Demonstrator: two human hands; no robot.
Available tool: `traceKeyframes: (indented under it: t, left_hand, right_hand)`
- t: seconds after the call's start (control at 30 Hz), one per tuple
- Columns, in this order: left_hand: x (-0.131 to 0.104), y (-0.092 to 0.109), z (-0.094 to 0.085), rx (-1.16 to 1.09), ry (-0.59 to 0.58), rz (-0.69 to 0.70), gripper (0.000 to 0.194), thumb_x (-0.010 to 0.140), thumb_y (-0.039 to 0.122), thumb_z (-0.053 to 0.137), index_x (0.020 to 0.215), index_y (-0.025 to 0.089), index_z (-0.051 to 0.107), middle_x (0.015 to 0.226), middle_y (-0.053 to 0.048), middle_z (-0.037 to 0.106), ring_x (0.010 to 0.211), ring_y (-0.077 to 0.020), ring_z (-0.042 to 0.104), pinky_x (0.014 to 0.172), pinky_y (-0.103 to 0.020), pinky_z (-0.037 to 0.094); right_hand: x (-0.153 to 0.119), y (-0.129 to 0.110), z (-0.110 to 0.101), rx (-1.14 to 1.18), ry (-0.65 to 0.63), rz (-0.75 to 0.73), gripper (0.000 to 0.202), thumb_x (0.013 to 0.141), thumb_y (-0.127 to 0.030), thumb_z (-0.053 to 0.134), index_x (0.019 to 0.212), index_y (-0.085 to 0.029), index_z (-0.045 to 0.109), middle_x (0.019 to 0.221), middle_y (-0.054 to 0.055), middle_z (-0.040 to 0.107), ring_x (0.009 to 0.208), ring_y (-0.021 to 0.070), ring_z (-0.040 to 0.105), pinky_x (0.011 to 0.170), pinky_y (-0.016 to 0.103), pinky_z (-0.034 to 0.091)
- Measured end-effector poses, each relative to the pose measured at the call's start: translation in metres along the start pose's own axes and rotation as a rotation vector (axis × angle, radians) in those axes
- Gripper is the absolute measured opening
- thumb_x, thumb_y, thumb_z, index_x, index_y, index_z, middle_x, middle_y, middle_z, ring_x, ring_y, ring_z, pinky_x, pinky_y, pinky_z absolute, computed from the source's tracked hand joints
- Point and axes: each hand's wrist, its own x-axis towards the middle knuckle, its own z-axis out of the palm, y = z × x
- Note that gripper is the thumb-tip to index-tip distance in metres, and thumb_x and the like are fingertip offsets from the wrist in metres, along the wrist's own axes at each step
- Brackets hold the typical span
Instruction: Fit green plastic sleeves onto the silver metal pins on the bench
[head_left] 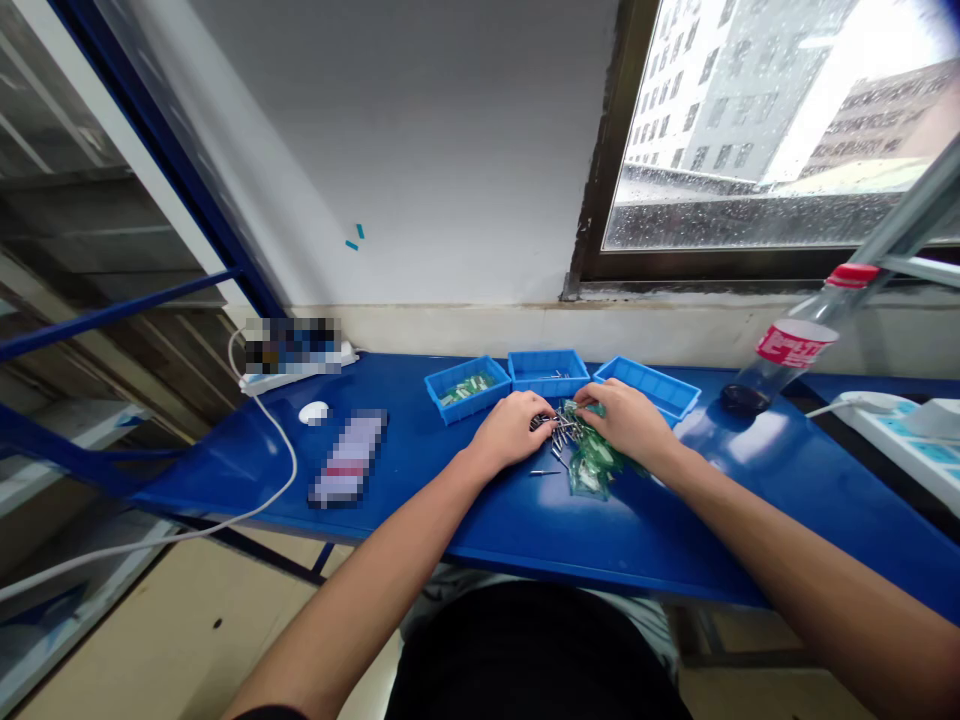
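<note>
Slim metal pins or screws (559, 436) lie in a loose pile on the blue table, one of them apart near the front. My left hand (511, 430) rests at the pile's left side, fingers curled in among the metal pieces; what they pinch is too small to make out. Right of the pile, small green plastic packets (592, 468) lie heaped. My right hand (628, 420) is over them, its thumb and fingers closed on a green packet at the pile's edge. The palm hides part of the heap.
Behind my hands stand three blue bins: the left bin (450, 410) holds green packets, the middle bin (547, 384) a few metal pieces, and the right bin (660, 376) is partly hidden. A bottle (787, 350) leans at right. A phone (349, 458) and white cable (289, 470) lie left.
</note>
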Motion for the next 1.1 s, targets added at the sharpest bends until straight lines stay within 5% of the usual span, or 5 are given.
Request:
traceKeyframes:
  t: [0.3, 0.47, 0.77, 0.93, 1.1]
  left_hand:
    - [0.001, 0.005, -0.004, -0.177, 0.180, -0.012, 0.057, 0.097, 0.028, 0.070, 0.152, 0.020, 0.056, 0.153, -0.014, 0.059, 0.139, -0.0303, 0.060, 0.118, -0.045, 0.051]
    - [0.003, 0.009, -0.007, -0.506, 0.135, -0.104, 0.033, 0.099, 0.035, 0.068, 0.128, 0.018, 0.072, 0.119, -0.011, 0.079, 0.104, -0.0247, 0.076, 0.094, -0.037, 0.061]
    - [0.004, 0.013, -0.011, -0.658, 0.127, -0.237, 0.035, 0.088, 0.044, 0.080, 0.105, 0.013, 0.076, 0.092, -0.007, 0.079, 0.081, -0.0206, 0.073, 0.075, -0.029, 0.055]
    - [0.003, 0.014, -0.011, -0.713, 0.088, -0.220, 0.036, 0.095, 0.045, 0.072, 0.111, 0.013, 0.076, 0.093, -0.008, 0.078, 0.079, -0.0183, 0.071, 0.075, -0.029, 0.056]
    - [0.002, 0.013, -0.011, -0.438, 0.255, -0.081, 0.038, 0.095, 0.037, 0.073, 0.129, 0.020, 0.071, 0.122, -0.012, 0.072, 0.102, -0.0226, 0.072, 0.081, -0.032, 0.060]
  right_hand:
    - [-0.001, -0.021, -0.011, 0.387, 0.194, 0.091, 0.023, 0.099, -0.043, 0.068, 0.107, -0.024, 0.077, 0.104, 0.010, 0.080, 0.095, 0.0294, 0.073, 0.085, 0.045, 0.059]
    - [-0.005, -0.035, -0.018, 0.872, 0.081, 0.198, 0.040, 0.090, -0.057, 0.077, 0.107, -0.021, 0.076, 0.103, 0.011, 0.081, 0.093, 0.0271, 0.076, 0.087, 0.044, 0.062]
    - [-0.006, -0.031, -0.009, 1.007, 0.053, 0.282, 0.048, 0.082, -0.056, 0.087, 0.110, -0.019, 0.073, 0.101, 0.010, 0.080, 0.079, 0.0226, 0.075, 0.080, 0.041, 0.065]
    - [-0.006, -0.031, -0.008, 1.027, 0.046, 0.280, 0.046, 0.084, -0.053, 0.086, 0.111, -0.019, 0.070, 0.098, 0.010, 0.079, 0.078, 0.0213, 0.074, 0.076, 0.039, 0.064]
    - [-0.006, -0.036, -0.011, 1.029, 0.040, 0.313, 0.059, 0.085, -0.051, 0.085, 0.131, -0.022, 0.062, 0.087, 0.003, 0.076, 0.069, 0.0197, 0.073, 0.071, 0.037, 0.063]
